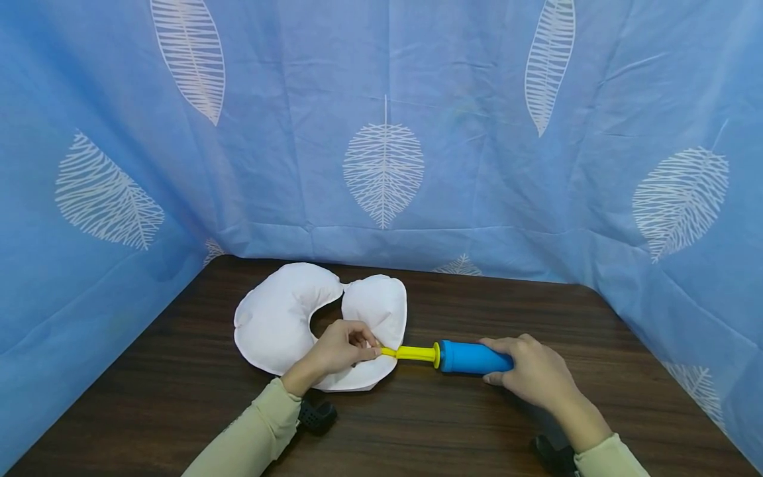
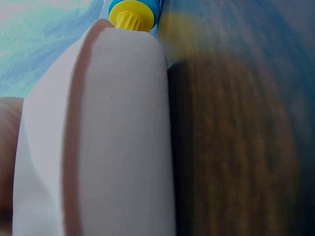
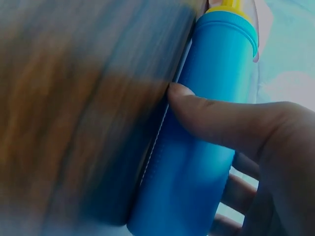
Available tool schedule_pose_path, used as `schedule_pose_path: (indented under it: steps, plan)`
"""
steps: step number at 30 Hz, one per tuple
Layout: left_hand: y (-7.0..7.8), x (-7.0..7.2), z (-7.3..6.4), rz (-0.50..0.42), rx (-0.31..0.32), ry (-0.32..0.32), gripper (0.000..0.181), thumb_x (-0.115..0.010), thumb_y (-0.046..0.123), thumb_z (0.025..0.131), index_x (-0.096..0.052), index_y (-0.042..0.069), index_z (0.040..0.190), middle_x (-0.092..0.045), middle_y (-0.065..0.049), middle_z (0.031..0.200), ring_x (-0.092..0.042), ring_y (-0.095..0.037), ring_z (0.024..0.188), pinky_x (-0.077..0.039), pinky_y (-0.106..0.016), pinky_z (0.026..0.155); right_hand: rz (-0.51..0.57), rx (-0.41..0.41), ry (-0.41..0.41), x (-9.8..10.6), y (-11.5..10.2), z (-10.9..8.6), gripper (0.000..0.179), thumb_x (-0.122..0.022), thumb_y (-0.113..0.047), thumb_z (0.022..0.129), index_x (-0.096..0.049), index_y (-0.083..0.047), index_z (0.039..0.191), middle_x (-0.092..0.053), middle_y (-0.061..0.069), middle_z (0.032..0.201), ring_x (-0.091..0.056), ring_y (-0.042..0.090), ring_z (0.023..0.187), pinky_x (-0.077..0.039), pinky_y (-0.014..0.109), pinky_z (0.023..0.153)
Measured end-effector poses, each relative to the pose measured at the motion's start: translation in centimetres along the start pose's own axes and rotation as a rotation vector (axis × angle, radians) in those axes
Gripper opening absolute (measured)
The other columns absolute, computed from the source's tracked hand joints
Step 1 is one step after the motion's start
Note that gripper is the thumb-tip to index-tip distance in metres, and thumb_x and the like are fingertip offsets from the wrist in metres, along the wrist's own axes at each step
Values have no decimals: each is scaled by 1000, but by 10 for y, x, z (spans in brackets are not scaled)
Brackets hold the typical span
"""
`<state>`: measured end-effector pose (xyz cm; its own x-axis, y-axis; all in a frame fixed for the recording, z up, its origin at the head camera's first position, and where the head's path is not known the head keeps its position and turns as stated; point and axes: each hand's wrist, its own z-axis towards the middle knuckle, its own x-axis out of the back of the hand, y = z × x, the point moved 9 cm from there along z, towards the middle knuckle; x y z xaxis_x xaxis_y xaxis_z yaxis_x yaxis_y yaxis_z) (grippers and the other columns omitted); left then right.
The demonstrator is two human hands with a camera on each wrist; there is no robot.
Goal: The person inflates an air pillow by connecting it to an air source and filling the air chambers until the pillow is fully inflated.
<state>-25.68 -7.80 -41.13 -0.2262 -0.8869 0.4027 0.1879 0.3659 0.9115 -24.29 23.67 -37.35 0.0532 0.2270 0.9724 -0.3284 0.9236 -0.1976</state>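
L hand [image 1: 340, 351], head view: thumb + fingertips pinching at thin tip of yellow stem [image 1: 418, 354], right by white neck pillow [image 1: 274, 324], at its near R part. Blue pump barrel [image 1: 473, 358] lies along table [image 1: 441, 424], long axis approx. L–R, stem pointing at L hand; R hand [image 1: 532, 371] is nearer the barrel, gripping its R end.

L wrist cam: pillow fills ctr., stem just past its top edge; can't tell pinch there.

R wrist cam: thumb across barrel, fingers on opp. side, axis running up-frame to yellow end.
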Motion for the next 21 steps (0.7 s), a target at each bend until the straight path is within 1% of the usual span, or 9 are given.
schedule_pose_path:
  steps: [5, 11, 13, 18, 21]
  plan:
    - [2, -2, -1, -6, -6, -11, 11, -84, 11, 92, -76, 5, 90, -62, -1, 77, -56, -13, 60, -47, -24, 57, -5, -24, -18, 3, 15, -1, 67, -93, -39, 81, -72, -21, 142, -73, 23, 133, -66, 49, 119, -58, 55, 75]
    - [1, -1, -1, -1, 1, 3, 10, -84, 10, 92, -76, 6, 89, -61, 1, 75, -56, -12, 60, -47, -23, 57, 14, -99, -51, 8, 50, -3, 70, -92, -37, 84, -68, -19, 147, -64, 32, 143, -58, 59, 129, -56, 63, 79]
    - [1, 0, -1, 1, -2, 6, 10, -84, 10, 92, -75, 5, 89, -61, 1, 75, -56, -12, 60, -47, -23, 57, 22, -128, -64, 9, 63, -3, 72, -91, -37, 85, -66, -19, 149, -60, 36, 145, -54, 62, 130, -55, 65, 78]
    - [1, 0, -1, 5, -1, 5, 10, -84, 10, 92, -76, 5, 89, -61, 0, 75, -56, -13, 60, -47, -24, 57, 36, -185, -77, 12, 86, -5, 72, -89, -33, 87, -63, -17, 152, -53, 40, 149, -50, 65, 132, -55, 65, 78]
    - [1, 0, -1, 2, 0, 0, 10, -84, 10, 92, -76, 5, 90, -61, 0, 75, -56, -13, 60, -47, -24, 58, 38, -219, -84, 13, 96, -6, 73, -87, -31, 87, -61, -16, 153, -50, 41, 151, -47, 65, 133, -53, 69, 79]
